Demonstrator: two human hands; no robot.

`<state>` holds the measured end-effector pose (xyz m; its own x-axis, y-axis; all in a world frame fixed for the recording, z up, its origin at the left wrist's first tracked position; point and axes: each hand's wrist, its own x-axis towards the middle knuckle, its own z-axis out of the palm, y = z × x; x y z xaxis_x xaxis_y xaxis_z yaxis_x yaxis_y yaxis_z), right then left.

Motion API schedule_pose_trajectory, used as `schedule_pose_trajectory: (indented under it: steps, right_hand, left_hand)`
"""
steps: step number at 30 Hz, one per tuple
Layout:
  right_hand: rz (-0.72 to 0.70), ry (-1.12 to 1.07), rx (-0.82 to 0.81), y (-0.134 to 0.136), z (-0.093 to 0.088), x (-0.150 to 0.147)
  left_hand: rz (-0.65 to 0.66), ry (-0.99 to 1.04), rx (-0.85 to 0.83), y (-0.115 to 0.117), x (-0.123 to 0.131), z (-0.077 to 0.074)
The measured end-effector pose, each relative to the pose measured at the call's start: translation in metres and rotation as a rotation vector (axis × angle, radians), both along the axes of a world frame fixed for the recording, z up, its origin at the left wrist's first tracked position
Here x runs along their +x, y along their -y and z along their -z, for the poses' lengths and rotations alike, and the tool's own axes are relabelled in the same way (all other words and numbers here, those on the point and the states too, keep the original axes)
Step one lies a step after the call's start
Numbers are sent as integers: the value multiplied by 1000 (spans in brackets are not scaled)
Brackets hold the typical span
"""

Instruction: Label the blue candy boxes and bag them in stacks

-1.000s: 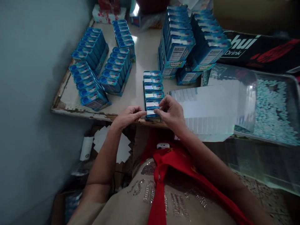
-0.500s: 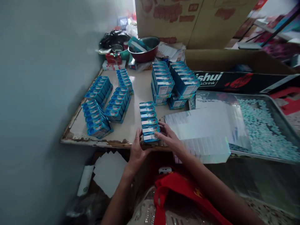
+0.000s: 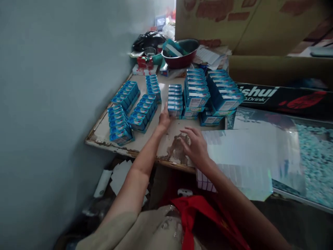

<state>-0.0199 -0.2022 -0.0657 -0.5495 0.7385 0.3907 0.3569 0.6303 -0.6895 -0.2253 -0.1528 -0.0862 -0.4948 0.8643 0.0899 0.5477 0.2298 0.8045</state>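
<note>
My left hand (image 3: 164,118) reaches forward with its fingers stretched along the left side of a row of small blue boxes (image 3: 175,100), touching its near corner. That row stands against the left of a stacked set of similar blue boxes (image 3: 197,93). My right hand (image 3: 195,144) is open and holds nothing. Its fingers are spread and slightly curved above the worn front part of the table (image 3: 166,144). Just right of it lies a white, shiny sheet-like stack (image 3: 234,146).
Several more rows of blue boxes (image 3: 142,113) stand at the left. At the back sit a red bowl (image 3: 180,60) and papers (image 3: 210,57). A black printed carton (image 3: 281,97) stands at right, behind a tray (image 3: 303,201) of small pale-blue pieces. A wall (image 3: 52,104) borders the left.
The row of blue boxes has slid from the table's front edge back beside the stacked boxes, with my left hand following it. My right hand has let go of it. The view has turned left.
</note>
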Motion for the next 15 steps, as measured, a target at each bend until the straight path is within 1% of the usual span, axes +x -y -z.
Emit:
schedule_pose_trajectory:
  steps: [1, 2, 3, 5, 7, 8, 9, 10, 12, 13, 15]
  right_hand:
    - [-38, 12, -14, 8, 1, 13]
    - [-67, 23, -36, 16, 2, 28]
    - [-76, 25, -64, 25, 4, 44]
    - [-29, 15, -117, 40, 6, 77]
    - [86, 0, -152, 48, 5, 104]
    - [139, 1, -166, 48, 2, 114]
    - [180, 5, -175, 46, -1, 122]
    - [206, 8, -176, 42, -5, 128]
    - [235, 6, -161, 27, -12, 137]
    - [254, -1, -149, 19, -15, 141]
    - [316, -17, -141, 4, -17, 151]
  left_hand:
    - [-11, -48, -32, -6, -5, -5]
    - [-18, -110, -55, -4, -11, -11]
    - [-32, -177, -56, 5, -17, -18]
    - [-96, -301, -5, 41, -30, -34]
    - [-261, -411, 73, 85, -47, -50]
    - [-314, -424, 71, 103, -57, -57]
    - [-334, -405, 45, 118, -67, -62]
    - [-329, -358, 14, 127, -74, -64]
    - [-298, -275, -27, 131, -81, -59]
    - [-293, -268, -27, 129, -80, -54]
    - [-305, -340, -13, 122, -68, -44]
